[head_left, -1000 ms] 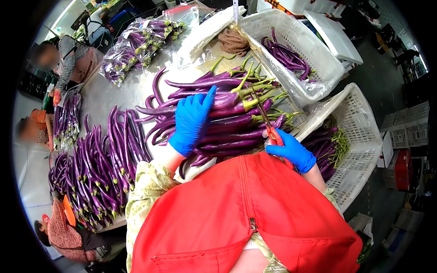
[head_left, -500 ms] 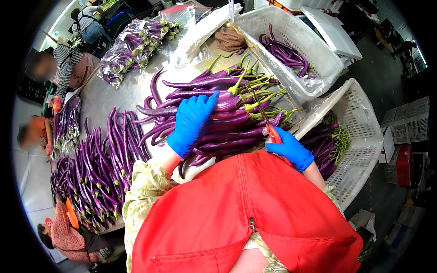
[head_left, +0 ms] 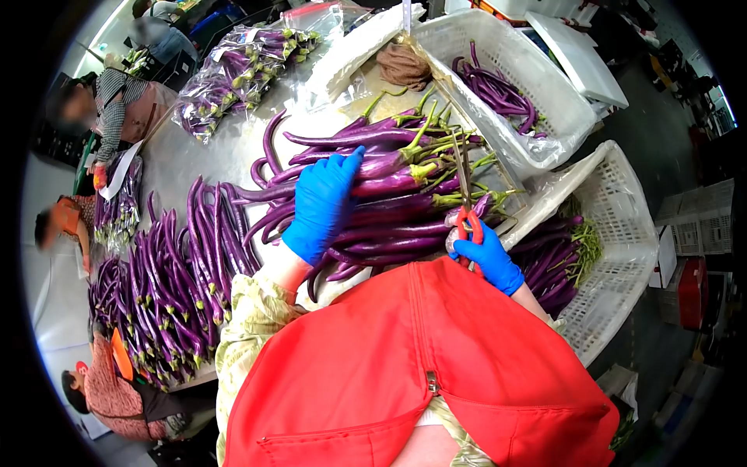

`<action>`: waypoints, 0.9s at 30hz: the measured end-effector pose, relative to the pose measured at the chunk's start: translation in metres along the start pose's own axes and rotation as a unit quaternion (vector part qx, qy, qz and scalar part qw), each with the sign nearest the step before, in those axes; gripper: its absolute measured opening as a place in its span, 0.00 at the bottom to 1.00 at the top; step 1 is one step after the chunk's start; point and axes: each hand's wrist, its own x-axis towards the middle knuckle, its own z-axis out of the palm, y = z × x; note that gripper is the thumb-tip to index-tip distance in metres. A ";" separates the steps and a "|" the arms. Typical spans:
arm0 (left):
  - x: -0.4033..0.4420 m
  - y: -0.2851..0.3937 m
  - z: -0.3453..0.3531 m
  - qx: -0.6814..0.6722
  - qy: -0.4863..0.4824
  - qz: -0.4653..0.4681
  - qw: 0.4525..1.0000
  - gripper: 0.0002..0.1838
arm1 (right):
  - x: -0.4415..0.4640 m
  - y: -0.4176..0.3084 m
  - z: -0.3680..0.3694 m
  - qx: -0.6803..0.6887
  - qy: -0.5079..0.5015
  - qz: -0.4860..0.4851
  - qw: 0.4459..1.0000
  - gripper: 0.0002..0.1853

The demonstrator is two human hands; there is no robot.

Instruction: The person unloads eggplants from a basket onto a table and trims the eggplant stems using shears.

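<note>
My left hand [head_left: 323, 204], in a blue glove, is closed over long purple eggplants [head_left: 389, 187] near the middle of a pile. Its fingertips are partly hidden. The pile lies crosswise, with green stems toward the right. In my right hand [head_left: 492, 261], also blue-gloved, is a pair of scissors [head_left: 468, 222] with red handles. The scissor blades point away from me, over the stem ends, and look slightly apart. One eggplant cap [head_left: 422, 171] left of the blades has a short, pale stem end.
More eggplants [head_left: 167, 288] lie in rows at the left, and bagged ones [head_left: 245, 70] lie at the far side. A white crate [head_left: 564, 117] and a lined basket [head_left: 626, 233], both holding eggplants, stand at the right. A brown cloth [head_left: 405, 65] lies near the crate. Co-workers stand along the left.
The scissors have swung more upright and shifted slightly right, off the nearer stems. One eggplant's stem looks shorter than before. My left hand stays on the pile with little movement.
</note>
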 end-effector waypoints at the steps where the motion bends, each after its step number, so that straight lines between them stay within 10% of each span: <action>1: 0.001 -0.002 -0.003 0.005 0.001 -0.008 1.000 0.35 | -0.003 -0.007 -0.002 -0.060 -0.001 0.043 0.997 0.22; 7: -0.008 -0.025 -0.035 -0.050 0.050 -0.104 0.992 0.36 | 0.005 0.026 -0.018 -0.114 -0.039 -0.071 0.990 0.26; 10: -0.021 -0.071 -0.075 -0.063 0.253 -0.114 0.959 0.31 | 0.002 0.010 -0.011 0.010 -0.068 -0.054 0.996 0.28; 12: -0.047 -0.094 -0.101 -0.168 0.434 -0.169 0.869 0.26 | -0.002 0.003 -0.008 -0.025 -0.010 -0.021 0.999 0.29; 14: -0.078 -0.120 -0.124 -0.337 0.619 -0.237 0.669 0.21 | 0.004 0.007 -0.012 -0.033 -0.011 -0.006 0.999 0.29; 16: -0.111 -0.146 -0.149 -0.136 0.744 -0.287 0.588 0.19 | 0.008 0.002 0.003 -0.035 -0.051 -0.003 0.998 0.29; 20: -0.228 -0.223 -0.074 -0.249 0.797 -0.410 0.367 0.20 | 0.019 -0.002 0.017 -0.070 -0.103 0.019 0.992 0.28; 22: -0.320 -0.255 0.015 -0.300 0.648 -0.582 0.388 0.21 | 0.021 -0.005 0.028 -0.082 -0.104 0.018 0.991 0.28; 27: -0.308 -0.168 0.022 -0.084 0.313 -0.674 0.663 0.21 | 0.023 -0.007 0.027 -0.082 -0.103 0.003 0.991 0.30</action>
